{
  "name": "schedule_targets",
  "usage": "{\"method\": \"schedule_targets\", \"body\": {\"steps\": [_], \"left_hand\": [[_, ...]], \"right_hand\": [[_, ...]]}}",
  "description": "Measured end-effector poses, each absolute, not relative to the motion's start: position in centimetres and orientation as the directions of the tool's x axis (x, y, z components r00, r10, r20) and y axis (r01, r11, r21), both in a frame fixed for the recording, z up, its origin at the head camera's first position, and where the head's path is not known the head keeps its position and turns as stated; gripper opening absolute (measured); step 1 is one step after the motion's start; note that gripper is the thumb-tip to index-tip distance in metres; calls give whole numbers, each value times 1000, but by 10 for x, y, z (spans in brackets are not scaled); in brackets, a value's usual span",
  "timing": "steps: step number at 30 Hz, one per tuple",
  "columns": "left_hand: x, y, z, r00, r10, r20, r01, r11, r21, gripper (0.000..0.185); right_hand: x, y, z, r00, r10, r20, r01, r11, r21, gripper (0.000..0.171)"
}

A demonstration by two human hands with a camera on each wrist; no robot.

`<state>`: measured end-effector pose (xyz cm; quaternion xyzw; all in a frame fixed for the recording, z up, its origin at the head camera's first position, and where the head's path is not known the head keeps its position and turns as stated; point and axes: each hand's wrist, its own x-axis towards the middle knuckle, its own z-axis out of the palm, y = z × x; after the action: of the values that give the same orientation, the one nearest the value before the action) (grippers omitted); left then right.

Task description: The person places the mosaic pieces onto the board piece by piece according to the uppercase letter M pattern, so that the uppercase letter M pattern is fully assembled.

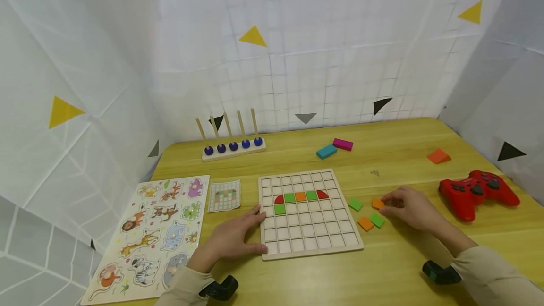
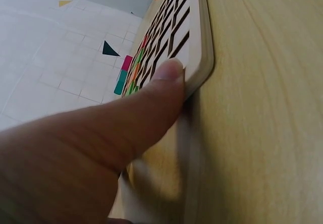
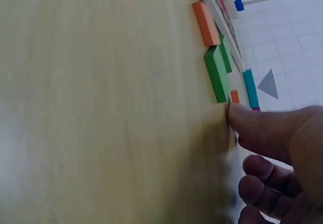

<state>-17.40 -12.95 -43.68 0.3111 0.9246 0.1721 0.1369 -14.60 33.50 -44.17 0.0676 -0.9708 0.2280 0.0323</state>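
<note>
Beige sleeves (image 1: 495, 275) led to both hands. Fingers and thumb spread, the left hand (image 1: 233, 235) rested along a grid board (image 1: 312, 243); its own wrist view showed the thumb tip on the rim near one corner. At an orange tile (image 1: 377, 204) on the worktop (image 1: 323, 282), the right hand (image 1: 410, 209) had thumb and forefinger slightly apart; I could not tell whether they gripped it, as the thumb partly hid it in the right wrist view. Nearby lay two green tiles (image 1: 377, 220). Six coloured pieces (image 1: 301, 196) filled board cells. Only the head view showed a pattern card (image 1: 224, 196) and red controller (image 1: 476, 192).
</note>
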Motion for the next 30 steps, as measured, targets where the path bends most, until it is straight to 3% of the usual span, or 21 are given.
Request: {"method": "schedule_targets", "body": {"steps": [13,25,30], "left_hand": [[-171,-128,-437,-766,622,-159,523,748,409,83],[-173,-130,-439,-766,625,-153,528,746,406,83],[-174,-129,-438,-768,623,-149,529,748,400,83]], "right_hand": [[-147,312,-433,-979,-131,158,-191,862,-470,29],[-165,274,-421,-955,-206,212,-287,817,-500,24],[-172,242,-425,-946,-273,176,-325,772,-547,24]]}}
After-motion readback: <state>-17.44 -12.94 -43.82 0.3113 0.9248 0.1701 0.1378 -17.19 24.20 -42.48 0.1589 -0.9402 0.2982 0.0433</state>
